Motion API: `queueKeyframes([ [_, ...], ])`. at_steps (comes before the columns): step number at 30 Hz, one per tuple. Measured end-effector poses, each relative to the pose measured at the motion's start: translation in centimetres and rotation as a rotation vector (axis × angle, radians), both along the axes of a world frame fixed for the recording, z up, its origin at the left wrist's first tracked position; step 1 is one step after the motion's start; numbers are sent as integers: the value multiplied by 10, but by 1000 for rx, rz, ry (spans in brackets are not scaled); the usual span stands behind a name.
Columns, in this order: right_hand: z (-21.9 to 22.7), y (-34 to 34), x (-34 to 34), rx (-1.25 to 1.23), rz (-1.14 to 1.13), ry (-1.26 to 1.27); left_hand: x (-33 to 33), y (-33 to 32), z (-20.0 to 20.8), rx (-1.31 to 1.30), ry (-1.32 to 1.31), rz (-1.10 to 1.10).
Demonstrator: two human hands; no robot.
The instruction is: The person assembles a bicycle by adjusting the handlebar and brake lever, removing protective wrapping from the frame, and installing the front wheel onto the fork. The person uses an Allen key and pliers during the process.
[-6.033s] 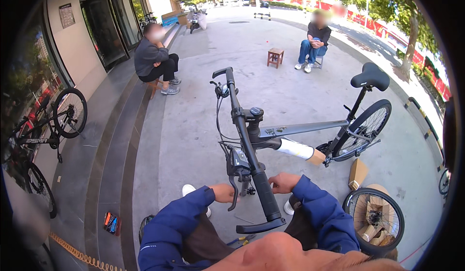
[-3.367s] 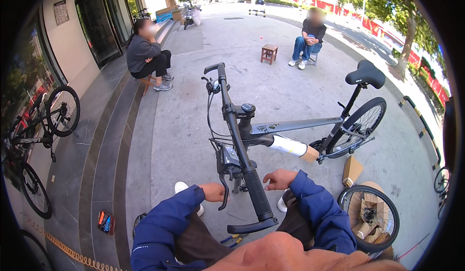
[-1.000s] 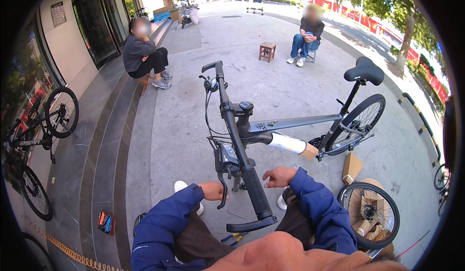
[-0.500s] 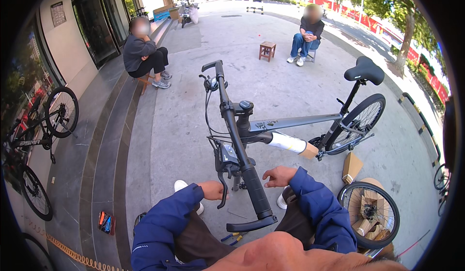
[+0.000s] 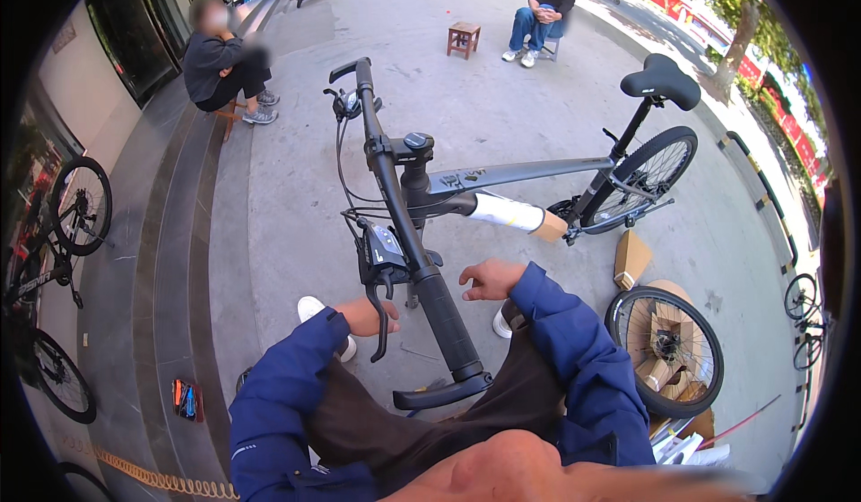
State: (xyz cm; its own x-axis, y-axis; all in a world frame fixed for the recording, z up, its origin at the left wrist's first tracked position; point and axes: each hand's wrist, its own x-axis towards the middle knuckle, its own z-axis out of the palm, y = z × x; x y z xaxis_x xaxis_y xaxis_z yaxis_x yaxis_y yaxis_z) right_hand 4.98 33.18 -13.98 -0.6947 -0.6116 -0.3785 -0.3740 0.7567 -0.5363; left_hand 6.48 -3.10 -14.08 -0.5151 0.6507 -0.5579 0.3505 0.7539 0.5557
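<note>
A bicycle (image 5: 511,177) with a grey-blue frame stands before me, its black handlebar (image 5: 387,175) turned lengthwise towards me. White wrap and cardboard cover part of its lower tube. My left hand (image 5: 360,317) is behind the brake lever (image 5: 383,323), which hides part of it; the fingertips showing past the lever look apart, with nothing visible in them. On the other side of the black grip (image 5: 448,324), my right hand (image 5: 493,281) hangs with loosely bent, parted fingers and holds nothing I can see. The fork's lower end is mostly hidden by the handlebar.
A loose wheel (image 5: 619,350) lies on cardboard at right, near a cardboard piece (image 5: 632,258). A tool tray (image 5: 187,401) and a coiled hose (image 5: 161,478) are at left by the steps (image 5: 161,260). Two people sit farther off, near a wooden stool (image 5: 463,39).
The view has shifted, so the whole scene sits higher and further left. Both my hands stay near the front of the bicycle, on either side of the grip.
</note>
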Motion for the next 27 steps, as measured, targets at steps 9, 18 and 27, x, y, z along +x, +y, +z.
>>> queueKeyframes([
  [9, -3, 3, -8, -150, -193, 74, -4, -13, -19, 90, 62, -25],
  [18, 5, 17, -44, -403, -671, 853, -16, -31, -67, 124, 96, -105],
  [27, -4, 31, -64, -328, -641, 822, -18, -34, -67, 94, 75, -95],
])
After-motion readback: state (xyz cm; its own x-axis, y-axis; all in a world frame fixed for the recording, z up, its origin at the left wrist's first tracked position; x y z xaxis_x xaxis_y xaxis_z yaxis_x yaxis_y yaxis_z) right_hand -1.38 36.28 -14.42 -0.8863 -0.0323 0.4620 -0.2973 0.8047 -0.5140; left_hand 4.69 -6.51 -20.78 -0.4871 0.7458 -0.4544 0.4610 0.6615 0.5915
